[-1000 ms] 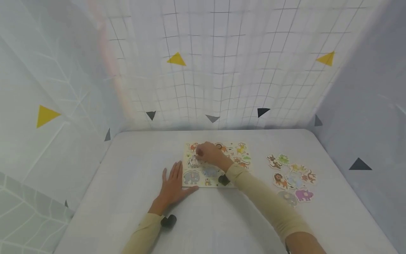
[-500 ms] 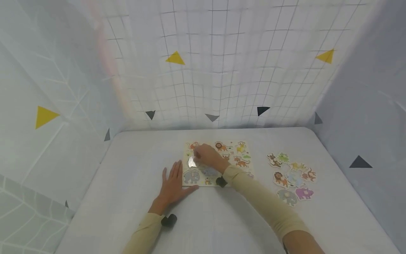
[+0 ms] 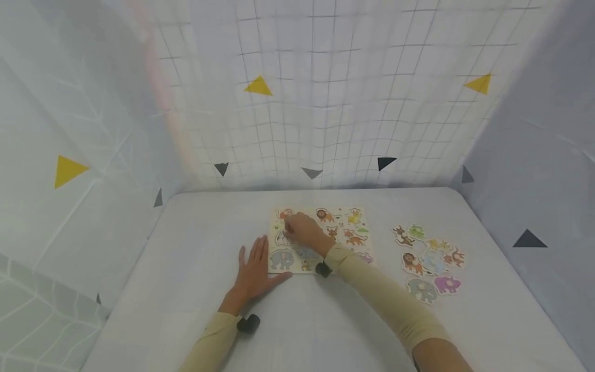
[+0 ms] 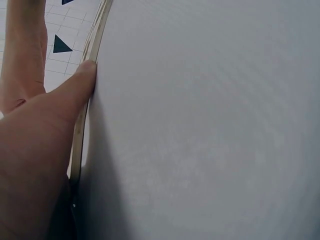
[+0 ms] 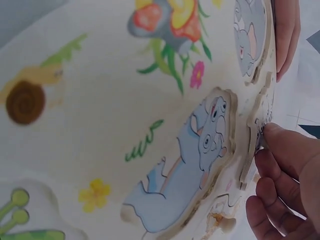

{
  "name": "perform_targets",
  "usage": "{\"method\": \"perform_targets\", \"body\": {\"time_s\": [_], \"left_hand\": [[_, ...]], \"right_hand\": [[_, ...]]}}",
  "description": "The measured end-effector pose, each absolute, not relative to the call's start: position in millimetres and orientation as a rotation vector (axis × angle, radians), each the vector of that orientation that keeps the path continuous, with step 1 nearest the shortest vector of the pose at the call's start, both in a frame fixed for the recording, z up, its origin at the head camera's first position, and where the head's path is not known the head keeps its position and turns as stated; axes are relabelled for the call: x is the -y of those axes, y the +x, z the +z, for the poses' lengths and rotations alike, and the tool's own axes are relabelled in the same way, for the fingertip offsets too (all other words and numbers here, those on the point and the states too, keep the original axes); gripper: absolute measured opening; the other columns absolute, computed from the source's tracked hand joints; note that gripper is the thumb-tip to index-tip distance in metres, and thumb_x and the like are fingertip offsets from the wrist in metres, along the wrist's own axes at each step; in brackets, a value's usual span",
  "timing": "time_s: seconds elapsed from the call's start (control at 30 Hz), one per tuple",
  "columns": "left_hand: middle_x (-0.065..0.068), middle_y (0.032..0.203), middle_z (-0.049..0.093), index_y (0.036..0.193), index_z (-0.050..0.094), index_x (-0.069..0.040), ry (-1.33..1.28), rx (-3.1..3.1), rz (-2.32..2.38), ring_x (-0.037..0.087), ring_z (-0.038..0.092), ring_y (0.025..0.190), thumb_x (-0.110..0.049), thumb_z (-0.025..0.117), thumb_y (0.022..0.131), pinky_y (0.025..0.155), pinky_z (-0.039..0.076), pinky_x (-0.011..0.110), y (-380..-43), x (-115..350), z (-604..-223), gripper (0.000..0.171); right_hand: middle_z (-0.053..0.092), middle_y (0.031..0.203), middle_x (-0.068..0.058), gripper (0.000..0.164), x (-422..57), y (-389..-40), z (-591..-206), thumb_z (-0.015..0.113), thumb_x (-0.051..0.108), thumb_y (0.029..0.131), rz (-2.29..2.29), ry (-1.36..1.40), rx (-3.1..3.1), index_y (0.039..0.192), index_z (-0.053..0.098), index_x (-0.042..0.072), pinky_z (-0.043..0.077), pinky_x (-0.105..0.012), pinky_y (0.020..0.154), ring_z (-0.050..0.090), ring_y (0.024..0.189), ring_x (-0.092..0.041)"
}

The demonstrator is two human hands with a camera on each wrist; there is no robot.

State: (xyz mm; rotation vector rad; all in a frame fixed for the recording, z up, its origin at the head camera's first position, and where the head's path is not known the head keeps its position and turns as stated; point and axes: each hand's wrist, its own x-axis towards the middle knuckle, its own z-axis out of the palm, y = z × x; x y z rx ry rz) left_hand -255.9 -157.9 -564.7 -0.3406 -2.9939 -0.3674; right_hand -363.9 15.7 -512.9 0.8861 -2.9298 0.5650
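Behind your work hung a white sheet (image 3: 297, 119) printed with a dark grid and triangles, and your desk (image 3: 200, 253) stretched out before it. Your right sleeve (image 3: 386, 289) ran diagonally from the lower right, its cuff above the flat animal board (image 5: 90, 150), while your left sleeve (image 3: 211, 336) came up from the lower left. Your left hand (image 3: 253, 276) lay at the board's near left corner, fingers straight along the left side, thumb spread wide and its tip touching the near edge. Your right hand (image 3: 307, 230) bent over the board's left half, fingers curled and pinching the zebra piece's edge. To the board's right, well apart from it, lay loose animal pieces, among them a grey elephant (image 3: 422, 290), a lion (image 3: 412, 263) and a purple hippo (image 3: 447, 284). The zebra piece (image 3: 281, 238) sat at the board's left side, just above the board's elephant picture (image 3: 281, 259); you couldn't tell whether it lay flush.
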Motion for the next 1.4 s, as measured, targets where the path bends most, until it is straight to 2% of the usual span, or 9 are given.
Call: {"method": "perform_targets", "body": {"time_s": [0.2,0.53,0.9,1.2,1.4], "left_hand": [[0.002,0.154,0.009,0.145,0.008,-0.010,-0.336,2.987,-0.375,0.020,0.010,0.143,-0.079,0.043,0.069,0.111,0.005,0.058,-255,159,-566,0.109],[0.003,0.154,0.010,0.145,0.009,-0.010,-0.346,2.964,-0.365,0.021,0.010,0.143,-0.079,0.043,0.069,0.111,0.005,0.058,-256,158,-565,0.109],[0.004,0.154,0.012,0.145,0.012,-0.009,-0.337,2.958,-0.354,0.021,0.012,0.143,-0.079,0.043,0.068,0.111,0.006,0.058,-255,158,-564,0.109],[0.003,0.154,0.012,0.145,0.011,-0.009,-0.335,2.958,-0.354,0.021,0.012,0.143,-0.080,0.044,0.068,0.111,0.007,0.058,-255,158,-565,0.110],[0.006,0.154,0.010,0.145,0.008,-0.008,-0.348,2.970,-0.354,0.024,0.011,0.143,-0.080,0.042,0.069,0.111,0.004,0.058,-254,158,-564,0.110]], "right_hand": [[0.060,0.080,0.004,0.013,-13,-363,-514,0.061,0.027,0.085,0.526,0.849,2.970,0.089,0.060,0.015,0.045,-0.025,0.071,0.052,0.075,-0.011],[0.058,0.072,0.004,0.012,-12,-360,-511,0.061,0.025,0.084,0.484,0.861,2.940,0.086,0.059,0.014,0.042,-0.023,0.064,0.049,0.067,-0.010],[0.061,0.075,0.005,0.012,-11,-362,-511,0.061,0.028,0.084,0.422,0.841,2.954,0.085,0.061,0.016,0.043,-0.023,0.066,0.051,0.068,-0.010],[0.065,0.084,0.006,0.015,-22,-369,-525,0.057,0.030,0.087,0.413,0.939,2.888,0.091,0.065,0.018,0.045,-0.026,0.077,0.054,0.081,-0.011],[0.066,0.089,0.007,0.015,-46,-370,-528,0.054,0.025,0.087,0.446,0.947,2.768,0.096,0.065,0.020,0.045,-0.025,0.076,0.054,0.082,-0.010]]}}
